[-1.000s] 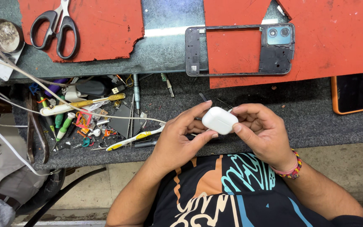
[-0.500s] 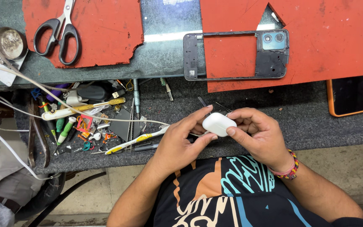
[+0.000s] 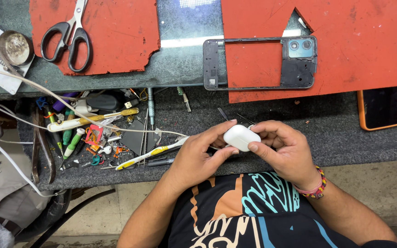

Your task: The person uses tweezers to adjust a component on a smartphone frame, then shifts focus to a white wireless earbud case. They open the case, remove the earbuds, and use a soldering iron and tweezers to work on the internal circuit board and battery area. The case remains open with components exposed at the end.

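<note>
Earbud case [image 3: 241, 137], white and rounded, sits pinched between both hands just above the near edge of the table [image 3: 327, 138], over its dark grey mat. The left hand [image 3: 196, 156] grips its left end with thumb and curled fingers; the right hand [image 3: 286, 149] closes on the right end, thumb pressed to the lower side and fingers wrapped over the top. A beaded bracelet [image 3: 315, 189] circles the right wrist.

Just left of the left hand lies a white and yellow screwdriver [image 3: 150, 155], its tip near the knuckles. Further left is a heap of small tools and parts [image 3: 93, 138], crossed by white cables [image 3: 19, 82]. Beyond the hands, a black phone frame [image 3: 258, 64] with a camera module rests partly on a red mat [image 3: 336, 27]. An orange-cased phone [image 3: 382, 108] lies well to the right. At the far left, black-handled scissors [image 3: 70, 36] rest on another red mat [image 3: 120, 32], beside a small round metal dish [image 3: 15, 47].
</note>
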The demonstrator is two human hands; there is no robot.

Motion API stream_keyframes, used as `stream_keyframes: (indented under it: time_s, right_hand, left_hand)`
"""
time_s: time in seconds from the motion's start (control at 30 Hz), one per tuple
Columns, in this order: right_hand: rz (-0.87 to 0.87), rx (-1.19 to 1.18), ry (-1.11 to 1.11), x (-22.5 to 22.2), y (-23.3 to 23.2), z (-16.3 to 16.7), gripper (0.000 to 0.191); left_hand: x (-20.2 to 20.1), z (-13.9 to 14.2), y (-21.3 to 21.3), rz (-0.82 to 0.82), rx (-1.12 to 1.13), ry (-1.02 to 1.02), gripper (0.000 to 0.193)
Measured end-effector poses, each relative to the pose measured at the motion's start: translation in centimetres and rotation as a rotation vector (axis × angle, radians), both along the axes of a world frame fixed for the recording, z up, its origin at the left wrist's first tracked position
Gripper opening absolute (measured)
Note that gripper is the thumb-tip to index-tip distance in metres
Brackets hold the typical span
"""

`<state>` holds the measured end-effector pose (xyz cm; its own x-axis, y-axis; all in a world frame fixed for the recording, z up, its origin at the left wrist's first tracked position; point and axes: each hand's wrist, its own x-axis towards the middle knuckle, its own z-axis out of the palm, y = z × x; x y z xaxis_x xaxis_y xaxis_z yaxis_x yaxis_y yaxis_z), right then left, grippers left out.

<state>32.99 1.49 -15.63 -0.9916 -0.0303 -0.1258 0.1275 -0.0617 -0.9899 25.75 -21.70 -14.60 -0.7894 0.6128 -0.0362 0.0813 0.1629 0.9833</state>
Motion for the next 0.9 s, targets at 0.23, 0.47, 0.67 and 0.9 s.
stream_keyframes:
  time_s: [0.23,0.47,0.67,0.9]
  right_hand:
    - [0.014,-0.001,0.012,-0.26,0.01,0.22,0.031]
    - [0.003,0.022,0.003,-0.24,-0.09,0.21,0.03]
    - [0.016,0.024,0.041,-0.3,-0.07,0.1,0.029]
    - [-0.003,-0.026,0.025,0.01,0.14,-0.58,0.028]
  left_hand:
    - [-0.15,0.15,0.12,0.003,0.005,0.018,0.06]
    - [-0.23,0.39,0.04,0.004,-0.009,0.027,0.061]
    - [-0.36,0.55,0.03,0.009,-0.003,0.062,0.059]
    - [-0.3,0.57,0.02,0.006,-0.005,0.047,0.059]
